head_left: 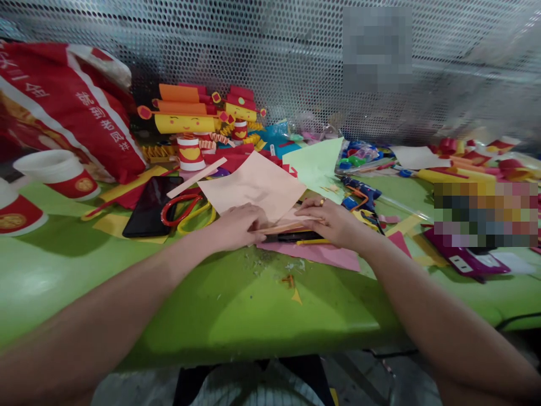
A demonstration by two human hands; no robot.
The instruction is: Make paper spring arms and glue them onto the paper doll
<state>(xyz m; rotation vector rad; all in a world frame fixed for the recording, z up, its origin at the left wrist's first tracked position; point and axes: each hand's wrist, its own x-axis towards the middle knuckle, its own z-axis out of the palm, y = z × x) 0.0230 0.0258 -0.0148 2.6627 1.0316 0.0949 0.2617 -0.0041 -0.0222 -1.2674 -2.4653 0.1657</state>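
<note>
A folded edge of peach paper [285,226] runs between my two hands near the middle of the table. My left hand [242,226] has its fingers closed at the left end of the fold. At the right end, my right hand [332,223], with a ring on one finger, pinches the same paper. A larger peach sheet [253,186] rises behind the hands. Below them lie a pink sheet [321,255] and a thin yellow stick [313,242], partly covered. Red-handled scissors [181,210] and yellow-handled scissors [198,219] rest left of my left hand; their blades are hidden.
A black phone [147,206] and paper cups [63,173] stand left, before a red bag [71,107]. Paper figures [188,121] line the back. A light green sheet [316,163], a glue gun [361,192] and a purple power strip [465,256] are right. Small scraps [296,294] lie in front.
</note>
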